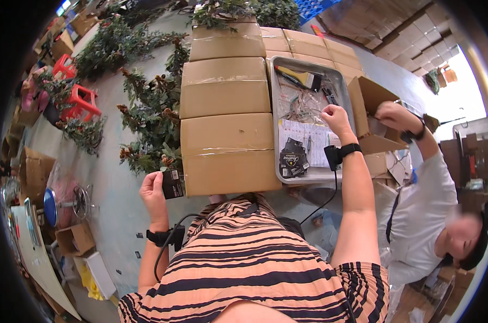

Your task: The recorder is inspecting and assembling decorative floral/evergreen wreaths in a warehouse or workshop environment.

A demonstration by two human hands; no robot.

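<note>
The left hand [154,192] pinched a black card [173,184] by its edge, well leftward of the right hand [336,119], whose fingers bunched above the tray's [322,173] tangled strands [302,106], holding what, I couldn't tell.

Toward twelve o'clock, the boxes [230,49] are dull cardboard with shiny, see-through tape [227,151]. At two o'clock, the tray [320,173] looks like smooth metal. The black card [172,188] at eight o'clock looks smooth. Red stools [82,89] at ten o'clock are shiny plastic. At six o'clock, the striped top [249,264] is dull cloth.
</note>
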